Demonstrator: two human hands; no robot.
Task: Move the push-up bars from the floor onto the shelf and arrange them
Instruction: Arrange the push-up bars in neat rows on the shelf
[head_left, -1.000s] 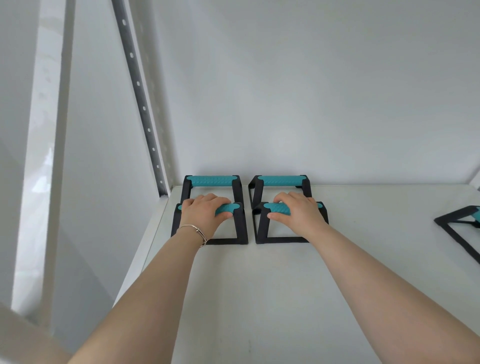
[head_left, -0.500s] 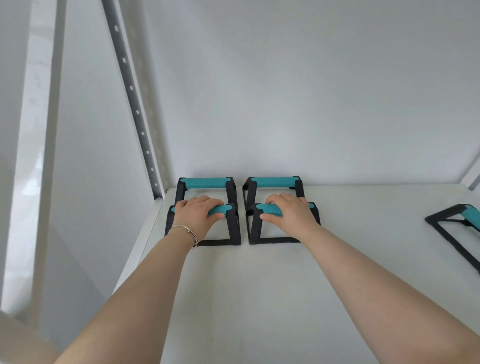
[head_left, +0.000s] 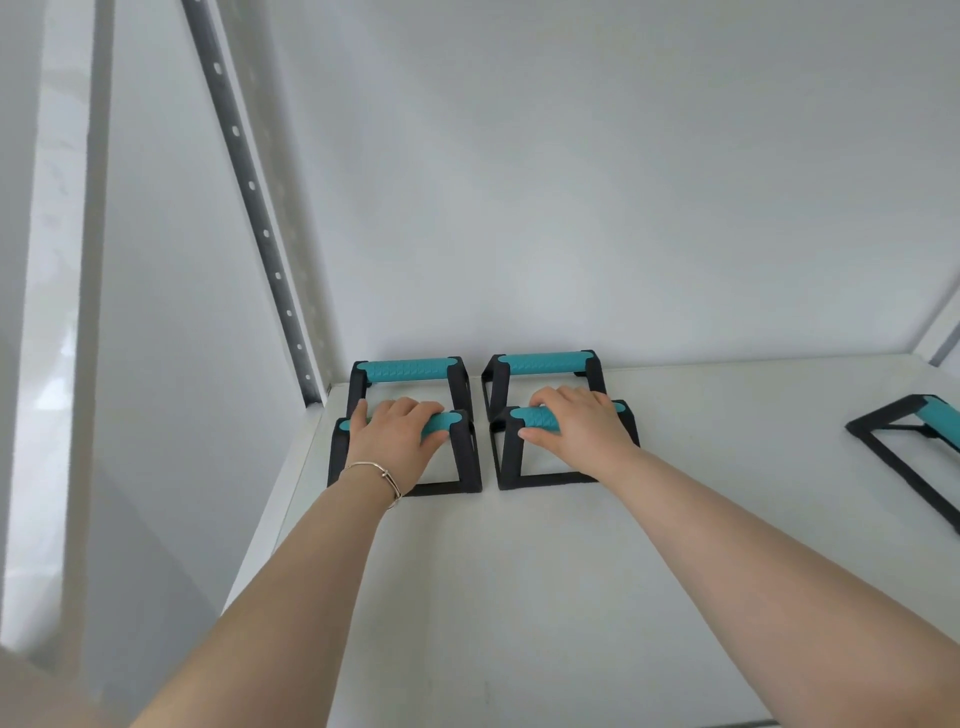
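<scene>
Several black push-up bars with teal grips stand on the white shelf (head_left: 571, 597) in its back left corner, in two rows. My left hand (head_left: 397, 441) is closed over the teal grip of the front left bar (head_left: 465, 462). My right hand (head_left: 576, 431) is closed over the grip of the front right bar (head_left: 511, 457). Behind them the back left bar (head_left: 405, 370) and the back right bar (head_left: 543, 362) stand against the wall, untouched. Another bar (head_left: 914, 441) lies at an angle at the shelf's right edge, partly cut off.
A perforated grey shelf upright (head_left: 249, 192) rises at the back left corner. The white back wall (head_left: 571, 182) stands right behind the rear bars. The shelf's left edge runs close beside the front left bar.
Both hands keep their hold on the front bars, which stay in place on the shelf. The view has shifted slightly, bringing more of the right-hand bar into sight.
</scene>
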